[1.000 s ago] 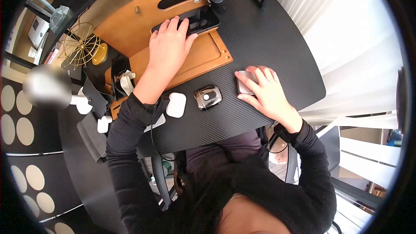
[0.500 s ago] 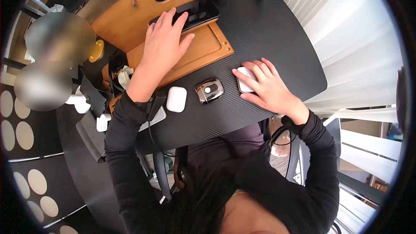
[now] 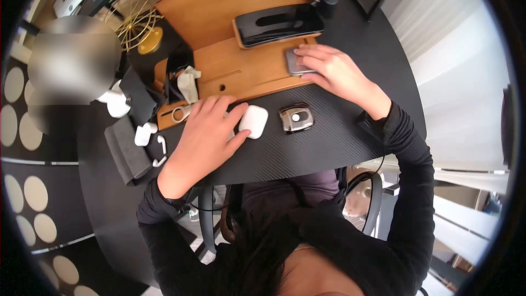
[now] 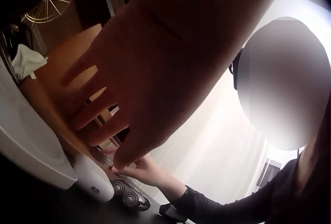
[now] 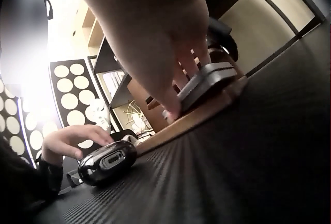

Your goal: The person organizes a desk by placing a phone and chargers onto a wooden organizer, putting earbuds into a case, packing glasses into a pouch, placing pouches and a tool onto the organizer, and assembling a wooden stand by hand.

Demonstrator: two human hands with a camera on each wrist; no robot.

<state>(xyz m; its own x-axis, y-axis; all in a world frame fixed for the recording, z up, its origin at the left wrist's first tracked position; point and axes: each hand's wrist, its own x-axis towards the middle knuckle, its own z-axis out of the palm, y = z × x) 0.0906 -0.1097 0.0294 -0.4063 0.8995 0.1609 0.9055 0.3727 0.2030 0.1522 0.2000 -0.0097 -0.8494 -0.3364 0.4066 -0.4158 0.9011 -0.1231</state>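
1. Left hand, fingers spread and relaxed, rests beside the white earbud case near the desk's front edge, thumb touching it.
2. Right hand grips a small grey case on the wooden tray's right end.

Under your hands the desk top is black with a fine woven, carbon-fibre-look texture, matt with a slight sheen. The organiser tray on it is smooth, warm-toned wood with a satin finish. Your right hand rests on a small grey box, matt, metal or plastic, not clear which. The phone shows glossy black glass. By your left hand the white earbud case is smooth glossy plastic. The dark case has a mirror-like chrome shine. Your sleeves are black ribbed knit cloth.
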